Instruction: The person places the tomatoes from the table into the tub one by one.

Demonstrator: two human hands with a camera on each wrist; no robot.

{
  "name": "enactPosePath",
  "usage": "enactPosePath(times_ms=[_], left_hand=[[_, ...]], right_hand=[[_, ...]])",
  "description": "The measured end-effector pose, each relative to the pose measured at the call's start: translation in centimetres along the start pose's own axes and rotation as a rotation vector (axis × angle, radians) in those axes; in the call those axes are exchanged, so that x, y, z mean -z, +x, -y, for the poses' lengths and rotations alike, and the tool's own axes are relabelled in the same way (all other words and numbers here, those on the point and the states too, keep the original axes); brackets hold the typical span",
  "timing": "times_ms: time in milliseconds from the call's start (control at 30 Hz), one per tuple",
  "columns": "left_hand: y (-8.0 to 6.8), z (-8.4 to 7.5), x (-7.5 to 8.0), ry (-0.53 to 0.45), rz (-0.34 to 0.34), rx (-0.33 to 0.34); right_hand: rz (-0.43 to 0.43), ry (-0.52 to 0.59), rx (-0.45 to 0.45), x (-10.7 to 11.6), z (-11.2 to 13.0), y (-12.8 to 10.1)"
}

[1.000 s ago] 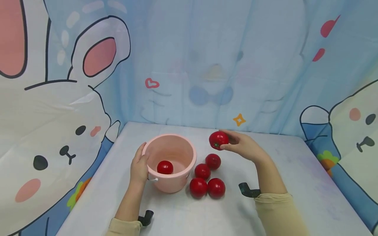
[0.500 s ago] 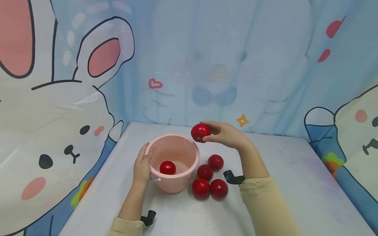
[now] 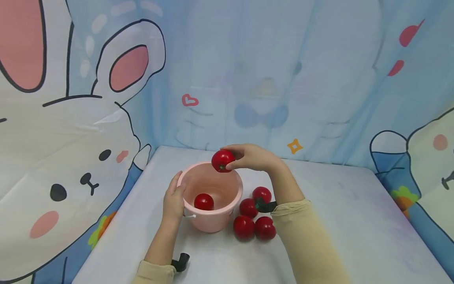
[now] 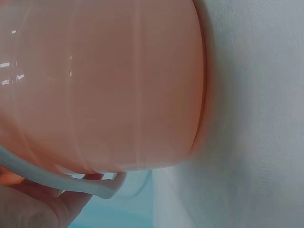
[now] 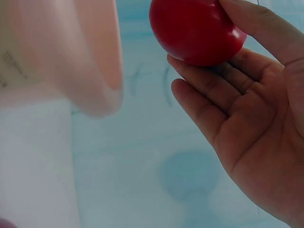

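My right hand (image 3: 253,157) pinches a red tomato (image 3: 222,160) with a green stem end over the back right rim of a pink bucket (image 3: 209,221). In the right wrist view thumb and fingertips hold that tomato (image 5: 197,31), apart from the blurred bucket wall (image 5: 97,71). The bucket stands on the table, and my left hand (image 3: 173,200) grips its left side at the rim. A second tomato (image 3: 203,201) lies inside on the bottom. The left wrist view shows the bucket's side (image 4: 104,85) and its white handle (image 4: 57,181) hanging by the hand (image 4: 28,209).
Several more tomatoes (image 3: 244,227) sit in a cluster right of the bucket, partly under the right forearm; one (image 3: 261,195) is partly covered by the black wrist mount (image 3: 265,206). A printed blue curtain (image 3: 262,79) rises behind the white table (image 3: 333,197).
My right hand has carried its tomato leftward, from above the loose tomatoes to above the bucket's rim. The left hand keeps its grip on the bucket. The head view has shifted slightly.
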State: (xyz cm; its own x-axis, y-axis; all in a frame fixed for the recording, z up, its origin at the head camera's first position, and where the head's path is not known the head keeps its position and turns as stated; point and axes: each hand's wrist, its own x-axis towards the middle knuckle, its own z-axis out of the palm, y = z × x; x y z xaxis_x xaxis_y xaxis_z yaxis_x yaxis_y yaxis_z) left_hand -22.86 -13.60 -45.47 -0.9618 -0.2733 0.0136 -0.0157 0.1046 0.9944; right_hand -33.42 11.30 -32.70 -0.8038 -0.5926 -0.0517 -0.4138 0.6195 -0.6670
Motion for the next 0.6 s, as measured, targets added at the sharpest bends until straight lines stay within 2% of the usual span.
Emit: enactPosePath(times_ms=[367, 600], left_hand=[[0.0, -0.2, -0.1, -0.005, -0.014, 0.025], [0.0, 0.0, -0.1, -0.004, -0.009, 0.011]], right_hand=[[0.179, -0.039, 0.066, -1.0, 1.8, 3.8], [0.325, -0.067, 0.037, -2.3, 2.7, 5.6]])
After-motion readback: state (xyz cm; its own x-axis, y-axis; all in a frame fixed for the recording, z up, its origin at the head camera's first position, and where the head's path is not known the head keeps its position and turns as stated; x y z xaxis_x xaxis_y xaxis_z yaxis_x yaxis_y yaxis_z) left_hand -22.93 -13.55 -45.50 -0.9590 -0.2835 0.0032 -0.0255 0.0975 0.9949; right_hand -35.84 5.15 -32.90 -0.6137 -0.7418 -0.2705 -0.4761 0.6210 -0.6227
